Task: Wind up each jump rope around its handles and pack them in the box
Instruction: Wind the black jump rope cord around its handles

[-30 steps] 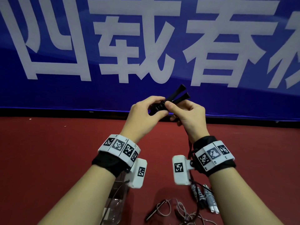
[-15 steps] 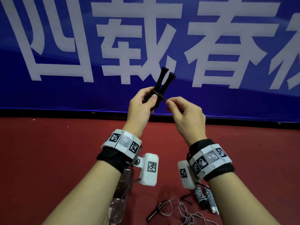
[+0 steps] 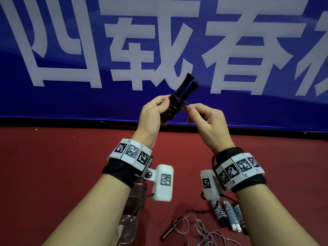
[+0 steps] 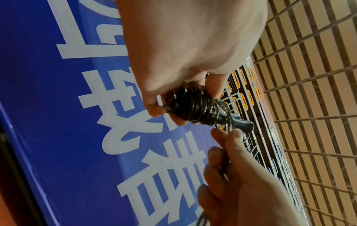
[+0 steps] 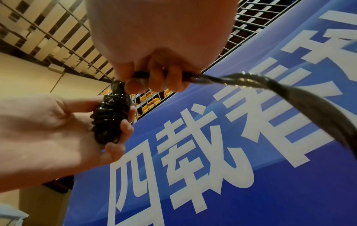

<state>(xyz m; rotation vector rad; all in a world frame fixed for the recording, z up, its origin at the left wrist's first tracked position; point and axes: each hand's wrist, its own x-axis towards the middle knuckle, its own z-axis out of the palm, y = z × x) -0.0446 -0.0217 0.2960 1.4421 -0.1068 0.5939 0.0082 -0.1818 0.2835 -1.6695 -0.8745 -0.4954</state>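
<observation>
Glossy black rope (image 5: 110, 116), matt handles (image 3: 186, 86)

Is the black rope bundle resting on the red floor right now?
No. In the head view the left hand holds the black rope bundle in the air, well above the red floor.

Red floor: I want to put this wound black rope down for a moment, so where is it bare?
Bare: the red floor left of the left hand's forearm, and the strip under the banner. Crowded: between the forearms, with loose grey rope, wound ropes, clear box.
</observation>
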